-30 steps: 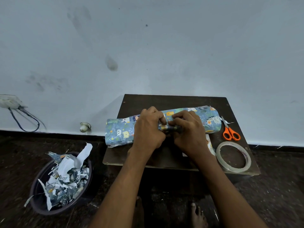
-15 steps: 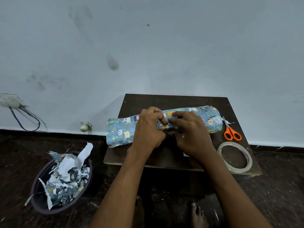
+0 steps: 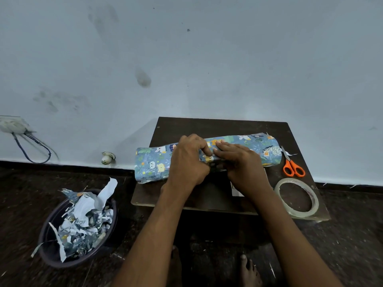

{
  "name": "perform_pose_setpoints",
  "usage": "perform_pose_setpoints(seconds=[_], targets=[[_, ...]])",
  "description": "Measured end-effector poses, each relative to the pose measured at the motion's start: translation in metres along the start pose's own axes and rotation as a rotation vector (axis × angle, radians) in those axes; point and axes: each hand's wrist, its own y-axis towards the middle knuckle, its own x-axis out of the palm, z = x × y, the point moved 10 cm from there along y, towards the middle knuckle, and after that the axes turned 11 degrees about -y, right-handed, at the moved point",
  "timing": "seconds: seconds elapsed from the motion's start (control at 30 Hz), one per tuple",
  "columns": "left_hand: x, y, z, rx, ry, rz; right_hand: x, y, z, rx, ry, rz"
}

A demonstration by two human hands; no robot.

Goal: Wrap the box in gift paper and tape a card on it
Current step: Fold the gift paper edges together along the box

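Red lettering runs along the inner core of the clear tape roll (image 3: 296,197), too small to read; no other writing is legible. The left hand (image 3: 187,162) lies on the wrapped box (image 3: 154,162) with its fingers curled, fingertips pinching the gift paper at the seam near the middle. The right hand (image 3: 241,164) lies beside it with fingers extended nearly flat, pressing the paper down; its fingertips meet those of the left hand. The box, covered in blue gift paper printed with cartoon animals, rests on a small dark wooden table (image 3: 219,127), its long axis running left to right, the left end overhanging the table edge. Orange-handled scissors (image 3: 293,166) lie just beyond the right end. A white card (image 3: 236,190) shows partly under the right wrist. A dark basin (image 3: 49,228) on the floor holds paper scraps (image 3: 83,220).
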Motion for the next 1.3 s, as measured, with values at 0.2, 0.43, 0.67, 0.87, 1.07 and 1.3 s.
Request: perform_pose_setpoints(seconds=[0.2,0.43,0.67,0.87,1.07,1.3], targets=[[-0.006,-0.001,0.007,0.008,0.053,0.028,-0.002,0.002,-0.008,-0.060,-0.014,-0.049],[-0.015,0.009,0.007,-0.048,0.035,0.053,0.000,-0.002,-0.016,-0.070,-0.261,-0.055],[-0.017,0.020,0.004,-0.087,0.035,0.020,-0.008,0.014,-0.028,-0.061,-0.325,0.104],[-0.023,0.024,-0.002,-0.099,-0.004,0.013,-0.028,0.014,-0.043,-0.127,-0.178,0.204],[-0.022,0.026,-0.008,-0.124,-0.001,-0.009,-0.032,0.009,-0.044,-0.183,-0.152,0.158],[-0.021,0.026,-0.002,-0.073,0.023,-0.019,-0.032,0.010,-0.037,-0.153,-0.124,0.111]])
